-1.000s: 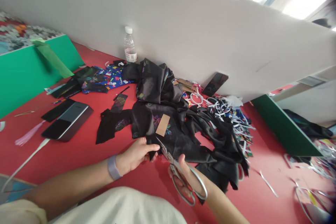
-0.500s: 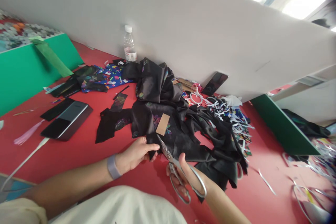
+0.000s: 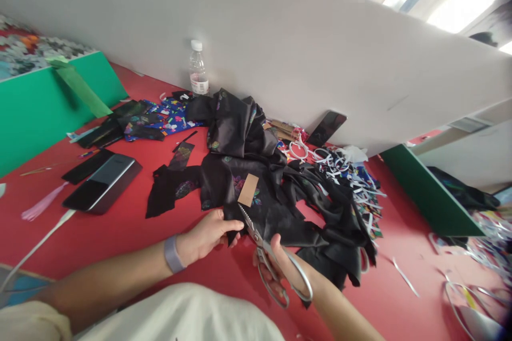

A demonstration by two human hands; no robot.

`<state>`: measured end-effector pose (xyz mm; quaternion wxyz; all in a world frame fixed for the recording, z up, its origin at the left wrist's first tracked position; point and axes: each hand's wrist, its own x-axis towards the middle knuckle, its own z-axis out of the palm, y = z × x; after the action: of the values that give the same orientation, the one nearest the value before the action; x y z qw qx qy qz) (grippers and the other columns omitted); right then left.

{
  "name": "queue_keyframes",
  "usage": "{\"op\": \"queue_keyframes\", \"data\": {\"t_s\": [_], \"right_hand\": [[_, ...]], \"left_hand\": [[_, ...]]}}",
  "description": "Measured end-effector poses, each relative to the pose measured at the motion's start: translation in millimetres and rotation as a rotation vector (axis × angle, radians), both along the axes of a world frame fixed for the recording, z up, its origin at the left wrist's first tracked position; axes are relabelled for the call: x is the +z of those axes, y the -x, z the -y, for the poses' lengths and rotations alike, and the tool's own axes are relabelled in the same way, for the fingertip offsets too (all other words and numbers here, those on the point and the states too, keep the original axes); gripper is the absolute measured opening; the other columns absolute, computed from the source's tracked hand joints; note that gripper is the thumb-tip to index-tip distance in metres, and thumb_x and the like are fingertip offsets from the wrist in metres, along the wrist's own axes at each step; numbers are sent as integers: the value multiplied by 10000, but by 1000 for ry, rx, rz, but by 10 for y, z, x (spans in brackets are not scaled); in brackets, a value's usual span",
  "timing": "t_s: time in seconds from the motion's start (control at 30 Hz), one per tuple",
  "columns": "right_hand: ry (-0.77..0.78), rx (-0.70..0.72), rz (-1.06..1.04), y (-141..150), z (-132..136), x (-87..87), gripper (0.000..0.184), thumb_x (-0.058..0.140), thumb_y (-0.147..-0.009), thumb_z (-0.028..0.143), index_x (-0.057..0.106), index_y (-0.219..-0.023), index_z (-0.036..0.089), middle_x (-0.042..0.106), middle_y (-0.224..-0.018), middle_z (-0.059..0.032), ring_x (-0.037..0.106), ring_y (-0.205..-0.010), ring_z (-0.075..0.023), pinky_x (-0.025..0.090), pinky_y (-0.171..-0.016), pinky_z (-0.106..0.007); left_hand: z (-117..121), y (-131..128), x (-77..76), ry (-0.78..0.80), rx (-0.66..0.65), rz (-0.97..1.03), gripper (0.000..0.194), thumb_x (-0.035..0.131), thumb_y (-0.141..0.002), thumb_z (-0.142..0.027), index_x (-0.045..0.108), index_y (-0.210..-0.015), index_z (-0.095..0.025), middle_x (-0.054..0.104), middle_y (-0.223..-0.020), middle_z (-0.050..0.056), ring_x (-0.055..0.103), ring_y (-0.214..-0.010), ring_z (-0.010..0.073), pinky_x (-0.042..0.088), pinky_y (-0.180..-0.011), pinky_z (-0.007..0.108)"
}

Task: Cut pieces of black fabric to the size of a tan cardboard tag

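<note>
A heap of black patterned fabric [image 3: 256, 170] lies on the red table [image 3: 120, 229]. A small tan card rectangle [image 3: 248, 190] rests on it. My left hand [image 3: 206, 235] pinches the near edge of the fabric, thumb on top. My right hand [image 3: 286, 272] has its fingers through the loops of large silver scissors [image 3: 268, 256]. The blades point up-left into the fabric edge just right of my left thumb and look nearly closed.
A water bottle [image 3: 198, 69] stands against the white partition [image 3: 280, 48]. A dark tablet-like device [image 3: 102, 184], a pink tassel [image 3: 42, 205] and colourful fabric pieces [image 3: 160, 117] lie at left. A phone [image 3: 327, 128] leans on the partition; cut strips [image 3: 360, 181] pile at right.
The scissors and my right hand have crept slightly up and forward along the fabric edge. My left hand keeps its grip in the same spot.
</note>
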<state>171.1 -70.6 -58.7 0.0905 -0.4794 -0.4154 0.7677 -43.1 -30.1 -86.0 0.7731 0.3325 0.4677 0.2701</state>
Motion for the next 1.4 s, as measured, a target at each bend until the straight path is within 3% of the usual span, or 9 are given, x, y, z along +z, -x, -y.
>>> {"op": "queue_keyframes", "data": {"t_s": [0.23, 0.43, 0.67, 0.87, 1.1, 1.4], "right_hand": [[-17, 14, 10, 54, -50, 145, 807, 58, -782, 838, 493, -781, 158, 354, -484, 69, 349, -269, -58, 236, -280, -176], [-22, 28, -6, 77, -112, 52, 843, 79, -725, 885, 504, -790, 160, 383, -491, 63, 370, -264, -71, 282, -257, -192], [-39, 37, -1, 67, -182, 18, 825, 114, -746, 877, 517, -780, 158, 349, -468, 74, 333, -266, -68, 258, -257, -195], [-60, 120, -23, 46, -236, 6, 896, 48, -689, 903, 517, -830, 154, 387, -513, 61, 414, -293, -65, 219, -288, -174], [-11, 127, -99, 1, -253, -86, 888, -12, -744, 853, 517, -874, 151, 380, -557, 58, 401, -320, -55, 239, -301, -176], [7, 98, -19, 35, -259, -32, 842, -18, -784, 818, 503, -811, 158, 351, -487, 76, 338, -278, -52, 252, -285, -176]], "left_hand": [[-8, 6, 28, 16, -2, 1, 221, 695, -715, -342, 615, -800, -154, 620, -622, -3, 549, -488, 94, 298, -415, 192], [-5, 3, 20, 30, -3, -4, 249, 713, -694, -366, 611, -780, -157, 617, -601, -6, 552, -487, 100, 304, -403, 189], [-6, 13, -35, 31, 4, 3, 238, 710, -704, -354, 608, -797, -160, 621, -592, -4, 538, -467, 98, 313, -405, 195], [-11, 10, 21, 51, 3, 8, 252, 718, -699, -366, 607, -773, -153, 614, -587, -2, 549, -470, 99, 317, -406, 190], [-17, 21, -16, 60, -5, 23, 235, 722, -697, -346, 609, -785, -159, 620, -601, -7, 552, -473, 98, 317, -403, 194], [-21, 25, -23, 79, -13, 30, 249, 739, -690, -339, 603, -812, -170, 622, -607, -15, 569, -483, 105, 338, -399, 189]]}}
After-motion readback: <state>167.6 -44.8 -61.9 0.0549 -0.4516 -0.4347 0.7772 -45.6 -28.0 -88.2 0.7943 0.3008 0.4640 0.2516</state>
